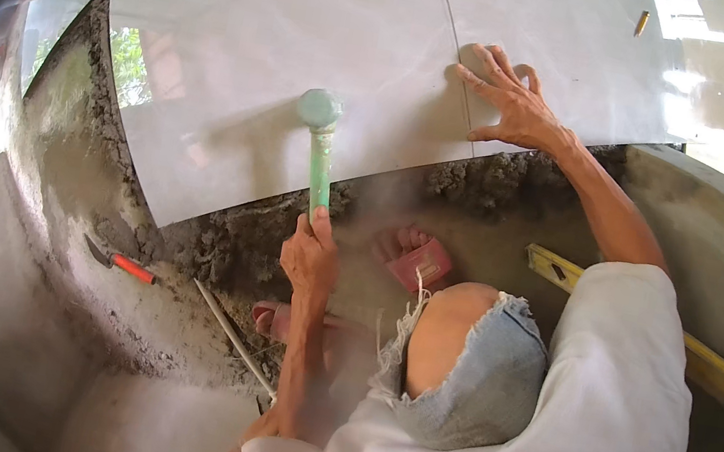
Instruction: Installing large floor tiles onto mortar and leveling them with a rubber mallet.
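Observation:
My left hand (pixel 311 256) is closed around the handle of a pale green rubber mallet (pixel 319 111). The mallet's head is over a large, glossy light grey tile (pixel 255 7); whether it touches the surface I cannot tell. To the right, my right hand (pixel 512 103) rests with spread fingers beside and across the thin joint between that tile and a neighbouring tile (pixel 584 43). Nothing is held in it. Rough grey mortar (pixel 475 178) shows along the near edge of the tiles.
A trowel with a red handle (pixel 133 268) lies on the mortar at the left. Nearby is a thin pale rod (pixel 233 336). A yellow spirit level (pixel 720 377) lies at the right. Below the tiles are my feet in pink slippers (pixel 425 263). A small orange-yellow object (pixel 642 24) sits on the far tile.

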A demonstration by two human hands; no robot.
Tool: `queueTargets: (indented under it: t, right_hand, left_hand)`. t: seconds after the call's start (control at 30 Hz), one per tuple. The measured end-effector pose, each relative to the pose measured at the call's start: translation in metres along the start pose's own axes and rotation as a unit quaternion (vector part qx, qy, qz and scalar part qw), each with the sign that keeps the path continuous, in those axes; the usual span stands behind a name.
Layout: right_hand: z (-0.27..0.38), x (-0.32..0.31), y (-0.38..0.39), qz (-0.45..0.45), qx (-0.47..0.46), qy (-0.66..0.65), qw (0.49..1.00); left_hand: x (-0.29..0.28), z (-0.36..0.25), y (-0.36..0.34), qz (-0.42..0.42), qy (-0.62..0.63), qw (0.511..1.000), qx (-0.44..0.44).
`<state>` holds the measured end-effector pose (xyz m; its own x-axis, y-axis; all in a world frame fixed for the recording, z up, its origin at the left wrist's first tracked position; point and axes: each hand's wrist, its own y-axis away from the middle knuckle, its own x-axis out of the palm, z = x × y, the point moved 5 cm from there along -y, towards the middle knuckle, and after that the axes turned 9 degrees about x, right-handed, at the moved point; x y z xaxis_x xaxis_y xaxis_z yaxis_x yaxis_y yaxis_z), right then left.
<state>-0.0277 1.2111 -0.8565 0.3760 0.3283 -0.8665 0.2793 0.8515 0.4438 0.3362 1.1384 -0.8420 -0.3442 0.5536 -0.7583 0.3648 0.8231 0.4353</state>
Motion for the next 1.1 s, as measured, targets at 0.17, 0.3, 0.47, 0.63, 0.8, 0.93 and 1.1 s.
queueTargets:
  t: [0.17, 0.3, 0.47, 0.63, 0.8, 0.93, 1.1]
  right_hand:
    - [0.003, 0.008, 0.0, -0.084, 0.033, -0.032, 0.995]
    - [0.0, 0.014, 0.005, -0.079, 0.096, -0.006, 0.992]
    - [0.019, 0.013, -0.007, -0.143, 0.134, 0.026, 0.98]
    - [0.041, -0.008, -0.103, -0.208, 0.142, -0.049, 0.967]
    - [0.044, -0.063, -0.208, -0.277, 0.149, -0.083, 0.945]
    - [0.043, -0.088, -0.263, -0.263, 0.179, -0.09, 0.944]
    - [0.036, -0.115, -0.312, -0.318, 0.17, -0.077, 0.929]
  left_hand:
    - [-0.004, 0.002, 0.0, -0.007, -0.003, 1.0, 0.009]
    - [0.001, 0.008, 0.0, -0.016, -0.001, 1.0, 0.008]
    - [0.008, 0.007, -0.002, -0.01, 0.011, 1.0, 0.016]
    - [0.003, 0.003, 0.003, 0.01, -0.044, 0.999, -0.011]
    - [-0.006, -0.004, 0.002, 0.017, -0.038, 0.997, 0.069]
    - [-0.005, -0.004, 0.0, 0.047, -0.076, 0.992, 0.088]
    - [-0.007, -0.002, -0.003, 0.014, -0.025, 0.999, 0.022]
